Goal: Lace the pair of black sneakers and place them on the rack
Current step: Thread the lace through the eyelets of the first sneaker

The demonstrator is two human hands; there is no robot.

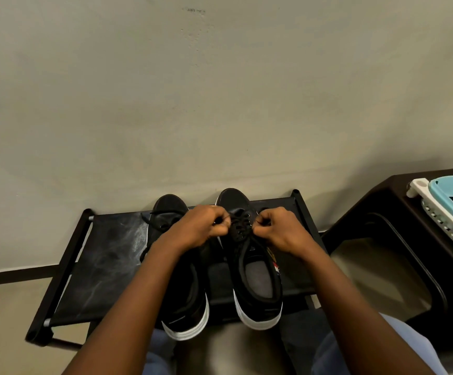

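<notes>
Pinching the lace [243,226] of the right sneaker [249,255], both hands' fingers [221,224] work atop the rack [95,266].

I see both black sneakers w/ white soles sitting side by side on the rack [98,255], toes toward the wall, heels toward me and hanging a bit past the front edge. Right sneaker [249,255] is upright, grey insole showing, black lace [237,226] criss-crossed thru the eyelets; the lace ends run out to either side at mid-tongue. Left sneaker [182,293] is partly hidden behind a forearm, its lace [152,215] looks loose near the toe. Rack is low, black frame w/ black fabric shelf, set against the wall.
</notes>
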